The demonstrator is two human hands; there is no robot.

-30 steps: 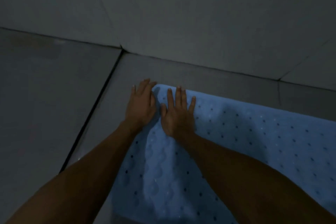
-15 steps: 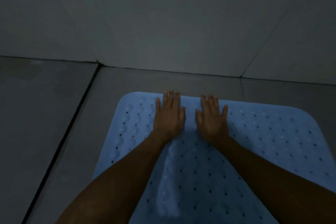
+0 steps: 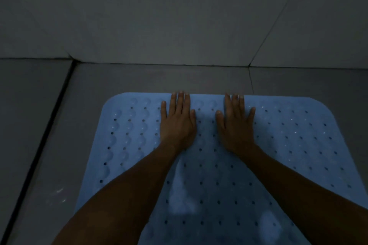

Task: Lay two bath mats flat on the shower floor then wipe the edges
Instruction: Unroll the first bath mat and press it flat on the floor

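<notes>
A light blue bath mat (image 3: 294,135) with rows of small holes and rounded corners lies flat on the grey tiled floor (image 3: 139,79). My left hand (image 3: 177,121) presses palm down on the mat near its far edge, fingers straight. My right hand (image 3: 235,123) lies flat beside it, a short gap between the thumbs. Both sets of fingertips reach the mat's far edge. My forearms hide part of the mat's near half. Only one mat is in view.
A grey tiled wall (image 3: 179,16) rises just beyond the mat's far edge. A dark grout groove (image 3: 45,131) runs along the floor to the left of the mat. The light is dim.
My hands have slid from the mat's far left corner toward the middle of its far edge and spread slightly apart. The view has shifted so the whole far edge shows.
</notes>
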